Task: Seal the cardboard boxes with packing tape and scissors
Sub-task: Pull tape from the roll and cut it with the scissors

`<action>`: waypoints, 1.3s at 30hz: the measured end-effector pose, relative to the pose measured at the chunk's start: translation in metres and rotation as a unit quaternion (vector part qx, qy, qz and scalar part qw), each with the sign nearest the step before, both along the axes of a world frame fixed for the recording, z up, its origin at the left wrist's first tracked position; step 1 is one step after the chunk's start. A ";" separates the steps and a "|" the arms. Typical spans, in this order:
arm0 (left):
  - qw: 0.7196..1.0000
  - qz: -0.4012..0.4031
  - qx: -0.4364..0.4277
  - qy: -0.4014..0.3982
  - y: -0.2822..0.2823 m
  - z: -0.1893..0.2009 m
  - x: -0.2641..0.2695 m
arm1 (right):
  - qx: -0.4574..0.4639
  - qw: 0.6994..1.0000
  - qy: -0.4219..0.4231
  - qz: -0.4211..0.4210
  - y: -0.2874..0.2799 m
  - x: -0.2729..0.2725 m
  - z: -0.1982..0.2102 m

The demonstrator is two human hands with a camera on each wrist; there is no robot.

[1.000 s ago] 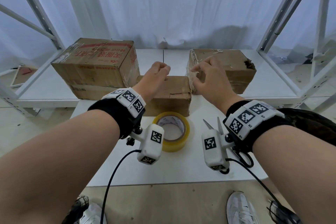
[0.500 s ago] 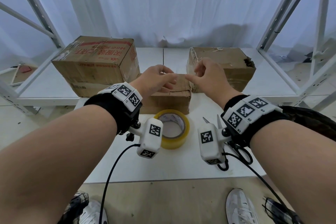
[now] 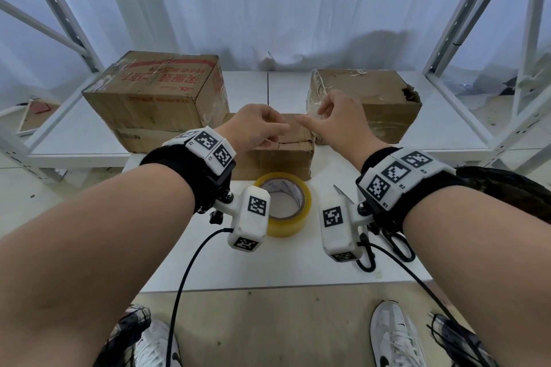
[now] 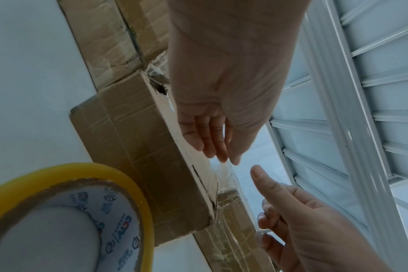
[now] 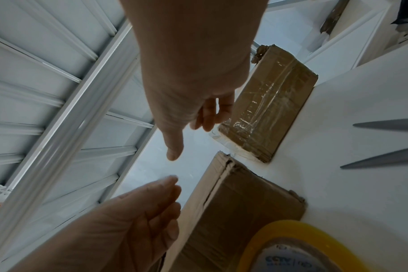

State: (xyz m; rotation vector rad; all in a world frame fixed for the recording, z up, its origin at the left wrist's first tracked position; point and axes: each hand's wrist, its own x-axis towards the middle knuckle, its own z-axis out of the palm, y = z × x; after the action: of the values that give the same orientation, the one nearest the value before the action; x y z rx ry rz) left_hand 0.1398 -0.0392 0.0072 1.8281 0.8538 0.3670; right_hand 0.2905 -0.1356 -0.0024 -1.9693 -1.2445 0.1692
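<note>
Hovering: we have both hands over the small box (image 3: 280, 152), which lies crosswise just ahead.
Left hand (image 3: 253, 128): loose grip, empty.
Right hand (image 3: 337, 122): loose grip, forefinger out, empty.
Tape roll (image 3: 286, 205): on the worktop, nearer our left.
Scissors (image 3: 396, 241): under our right wrist.

soft, even daylight comes through the white curtain (image 3: 268, 3) ahead of me; shadows are faint. my head view bends at the edges, and both wrist views look dimmer, bluish, slightly blurred.
</note>
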 end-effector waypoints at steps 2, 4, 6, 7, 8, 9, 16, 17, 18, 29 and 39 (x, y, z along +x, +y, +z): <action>1.000 0.009 0.010 0.000 0.002 0.001 -0.002 | 0.005 1.000 0.016 -0.003 -0.001 -0.001 0.001; 1.000 0.017 0.008 -0.002 0.004 0.000 -0.003 | 0.007 0.999 0.042 -0.003 -0.002 -0.002 0.001; 1.000 0.023 -0.010 -0.008 0.006 0.001 -0.004 | 0.006 0.997 0.081 -0.007 -0.002 -0.003 0.000; 0.999 0.026 -0.018 -0.009 0.006 0.001 -0.004 | 0.006 0.995 0.102 -0.008 -0.002 -0.003 0.000; 0.999 0.029 -0.025 -0.010 0.006 0.002 -0.004 | 0.004 0.993 0.119 -0.008 -0.003 -0.002 0.000; 0.999 0.033 -0.031 -0.011 0.005 0.002 -0.004 | 0.000 0.991 0.133 -0.007 -0.003 -0.002 0.000; 0.996 0.045 -0.064 0.050 0.001 0.011 -0.003 | -0.055 0.977 0.208 -0.008 -0.010 0.000 -0.005; 0.995 0.044 -0.064 0.061 0.000 0.011 -0.002 | -0.062 0.976 0.208 -0.011 -0.010 0.000 -0.006; 0.995 0.043 -0.060 0.070 -0.001 0.011 -0.001 | -0.068 0.976 0.208 -0.013 -0.010 0.000 -0.007; 0.984 0.028 0.096 0.149 -0.003 0.004 0.008 | -0.089 0.973 0.204 -0.062 -0.009 0.000 -0.011; 0.963 0.017 0.196 0.184 -0.004 0.002 0.014 | -0.104 0.986 0.115 -0.057 -0.005 -0.002 -0.011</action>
State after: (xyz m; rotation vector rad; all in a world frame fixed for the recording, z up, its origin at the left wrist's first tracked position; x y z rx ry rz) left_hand 0.1538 -0.0429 0.0096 2.2965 1.1293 0.2299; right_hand 0.2882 -0.1402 -0.0138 -2.1231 -0.9952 0.4732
